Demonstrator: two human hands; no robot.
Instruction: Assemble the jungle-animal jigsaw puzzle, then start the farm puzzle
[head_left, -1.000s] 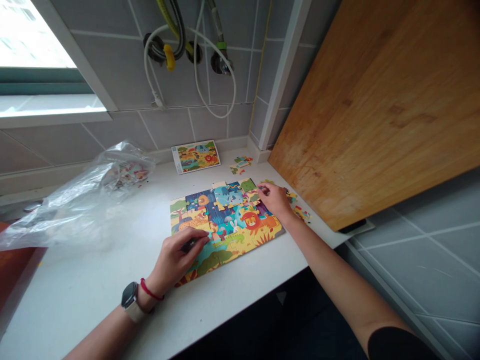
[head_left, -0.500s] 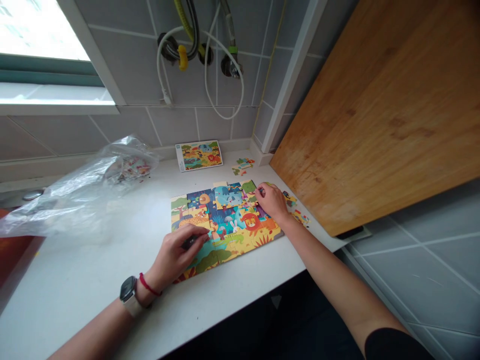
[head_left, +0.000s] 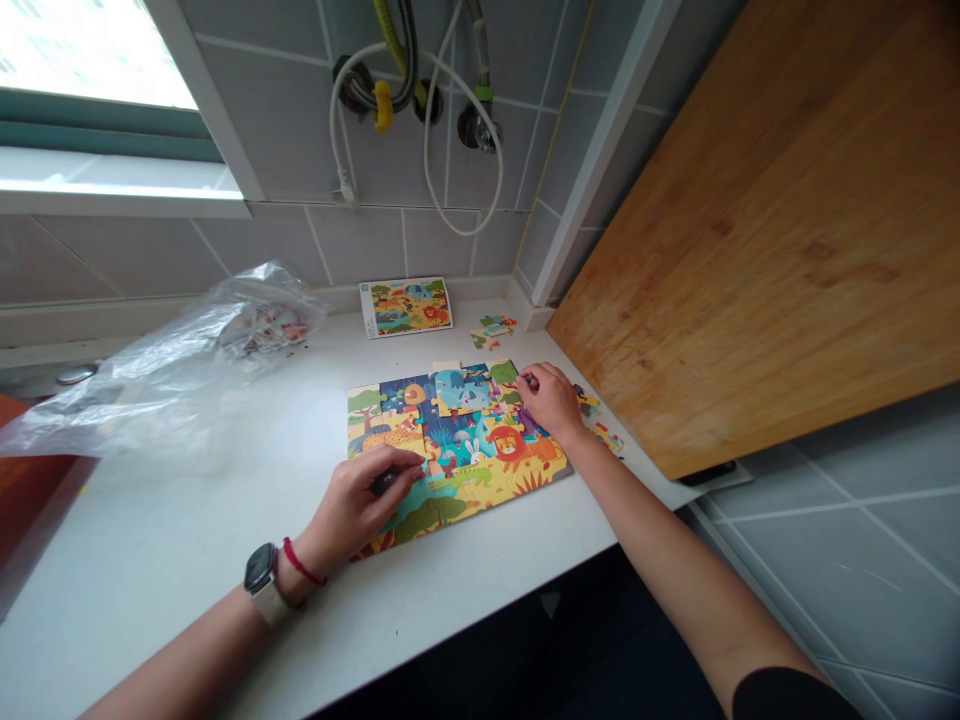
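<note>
A jigsaw puzzle (head_left: 472, 480) with a lion, a rabbit and a crocodile lies on the white counter, largely assembled on its board. An elephant section (head_left: 461, 391) sits raised over the upper middle. My left hand (head_left: 375, 490) rests at the puzzle's left side, thumb and fingertips drawn together near the crocodile; whatever is between them is hidden. At the upper right corner, my right hand (head_left: 551, 403) has curled fingers pinched at the edge of a green tree piece (head_left: 503, 372). Loose pieces (head_left: 607, 438) lie right of that hand, partly covered by it.
Behind the puzzle lies a picture card (head_left: 409, 307), with more loose pieces (head_left: 493, 330) beside it. A clear plastic bag (head_left: 187, 370) with small bits inside spreads over the left. A wooden board (head_left: 757, 240) leans at the right. Hoses and a white cable (head_left: 495, 190) hang on the tiled wall.
The whole view has shifted slightly to the right. Both hands stay almost where they were at the puzzle, with fingers still drawn together.
</note>
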